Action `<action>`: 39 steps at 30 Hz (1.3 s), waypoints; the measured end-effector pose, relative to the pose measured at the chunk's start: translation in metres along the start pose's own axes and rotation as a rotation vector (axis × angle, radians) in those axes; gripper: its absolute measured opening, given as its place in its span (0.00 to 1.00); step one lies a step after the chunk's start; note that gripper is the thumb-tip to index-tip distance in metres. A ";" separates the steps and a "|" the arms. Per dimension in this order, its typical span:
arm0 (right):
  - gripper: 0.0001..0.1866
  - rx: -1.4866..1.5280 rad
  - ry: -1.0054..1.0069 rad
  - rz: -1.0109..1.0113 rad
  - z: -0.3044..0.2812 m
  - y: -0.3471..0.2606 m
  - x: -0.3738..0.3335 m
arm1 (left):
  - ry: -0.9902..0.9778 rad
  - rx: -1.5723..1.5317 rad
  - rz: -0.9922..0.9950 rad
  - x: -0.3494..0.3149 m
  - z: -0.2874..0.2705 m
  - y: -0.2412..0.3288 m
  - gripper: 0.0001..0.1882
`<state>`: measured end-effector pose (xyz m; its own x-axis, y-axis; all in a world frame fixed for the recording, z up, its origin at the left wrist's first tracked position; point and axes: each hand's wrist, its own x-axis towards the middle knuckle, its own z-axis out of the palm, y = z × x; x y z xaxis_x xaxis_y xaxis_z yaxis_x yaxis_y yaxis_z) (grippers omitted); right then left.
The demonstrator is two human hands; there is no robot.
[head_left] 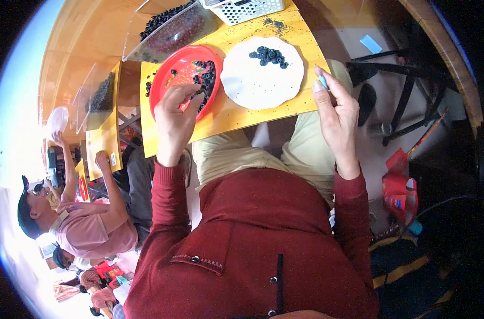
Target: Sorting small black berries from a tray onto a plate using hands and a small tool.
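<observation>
Left hand (175,118) over tray (158,85); right hand (337,112) holds blue item (323,82).

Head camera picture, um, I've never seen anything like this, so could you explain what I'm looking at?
There's no machine here: a person works bare-handed. A wide fisheye camera on their head looks down, so straight edges bend. On the yellow table sit a red plate and a white plate, both holding small black pieces. Behind are a clear bin and a white perforated basket. The left hand is over the red plate; whether it holds a piece is unclear. The right hand pinches a small light-blue object. Another person sits off to the left.
</observation>
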<state>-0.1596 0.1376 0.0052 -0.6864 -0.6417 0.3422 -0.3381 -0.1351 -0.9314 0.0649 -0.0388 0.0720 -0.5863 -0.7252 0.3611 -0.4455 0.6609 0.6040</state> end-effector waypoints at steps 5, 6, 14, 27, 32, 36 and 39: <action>0.20 -0.022 0.007 -0.087 0.000 -0.002 0.009 | 0.000 0.074 0.113 0.005 0.008 -0.006 0.08; 0.20 -0.031 -0.006 -0.054 -0.001 -0.003 0.009 | 0.004 0.069 0.112 0.008 0.014 -0.002 0.08; 0.20 -0.058 0.007 0.046 -0.001 0.010 -0.003 | -0.291 0.225 0.398 0.042 0.104 0.039 0.11; 0.20 0.068 0.050 0.135 -0.008 0.016 -0.014 | -0.395 0.347 0.379 0.056 0.137 0.024 0.10; 0.20 0.076 0.055 0.156 -0.009 0.017 -0.014 | -0.336 0.013 0.379 0.047 0.123 0.026 0.12; 0.20 0.074 0.026 0.129 -0.004 0.015 -0.013 | -0.390 -0.383 0.047 0.033 0.114 0.029 0.08; 0.19 0.054 -0.038 0.167 0.003 0.008 -0.012 | -0.408 -0.804 -0.192 0.029 0.109 0.023 0.07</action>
<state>-0.1526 0.1421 -0.0070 -0.7048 -0.6867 0.1779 -0.1852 -0.0640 -0.9806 -0.0363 -0.0236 0.0187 -0.8120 -0.5834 0.0172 -0.0449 0.0919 0.9948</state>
